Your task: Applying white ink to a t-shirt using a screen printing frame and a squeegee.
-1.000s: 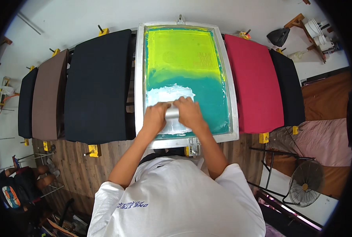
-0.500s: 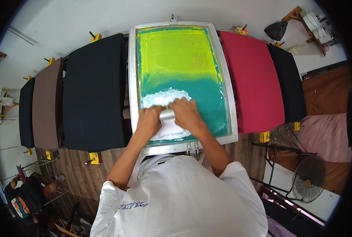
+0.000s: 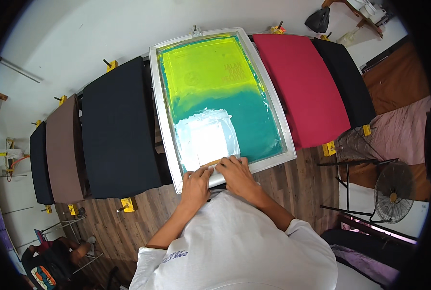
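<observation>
Now both hands, left (image 3: 196,186) and right (image 3: 237,175), grip squeegee (image 3: 214,167); screen frame (image 3: 163,121) beneath.

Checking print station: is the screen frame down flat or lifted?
Cannot tell for sure. The screen frame appears down over its board, both hands gripping the squeegee at its near edge.

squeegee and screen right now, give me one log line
left hand on squeegee | right hand on squeegee | squeegee at near edge of screen frame | white ink patch on mesh
</observation>
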Demonstrator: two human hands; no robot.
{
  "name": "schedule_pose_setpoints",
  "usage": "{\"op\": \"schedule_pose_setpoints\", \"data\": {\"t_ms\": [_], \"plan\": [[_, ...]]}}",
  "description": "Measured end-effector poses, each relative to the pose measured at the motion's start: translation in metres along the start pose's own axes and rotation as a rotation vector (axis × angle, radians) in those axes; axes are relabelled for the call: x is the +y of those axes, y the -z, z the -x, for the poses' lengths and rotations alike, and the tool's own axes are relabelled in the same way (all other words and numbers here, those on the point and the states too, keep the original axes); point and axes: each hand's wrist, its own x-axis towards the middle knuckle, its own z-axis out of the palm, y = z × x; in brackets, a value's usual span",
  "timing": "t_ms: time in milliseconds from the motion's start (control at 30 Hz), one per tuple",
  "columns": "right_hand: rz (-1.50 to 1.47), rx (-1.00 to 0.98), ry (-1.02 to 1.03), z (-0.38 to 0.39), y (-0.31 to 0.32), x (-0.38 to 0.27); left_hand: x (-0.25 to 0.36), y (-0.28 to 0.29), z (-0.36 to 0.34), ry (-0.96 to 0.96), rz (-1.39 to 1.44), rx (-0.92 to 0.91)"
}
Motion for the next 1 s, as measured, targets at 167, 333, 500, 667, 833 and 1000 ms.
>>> {"op": "schedule_pose_setpoints", "data": {"t_ms": [167, 333, 500, 667, 833, 1000], "plan": [[0.000, 0.022, -0.001, -0.047, 0.022, 0.011, -0.020, 0.018, -0.045, -0.060, 0.016, 0.047], [0.073, 0.150, 0.050, -0.104, 0.013, 0.032, -0.051, 0.021, -0.094, -0.032, -0.049, 0.212], [0.138, 0.166, 0.035, -0.061, -0.018, 0.023, -0.045, -0.020, -0.045, -0.023, -0.080, 0.185], [0.055, 0.067, -0.021, -0.001, -0.009, -0.002, -0.012, -0.021, 0.002, -0.021, 0.004, 0.087], [0.042, 0.002, -0.019, -0.009, 0.004, 0.001, -0.006, -0.004, -0.007, 0.003, 0.017, 0.034], [0.049, 0.204, 0.034, -0.052, 0.011, 0.013, -0.022, 0.012, -0.047, 0.006, 0.037, 0.156]]}}
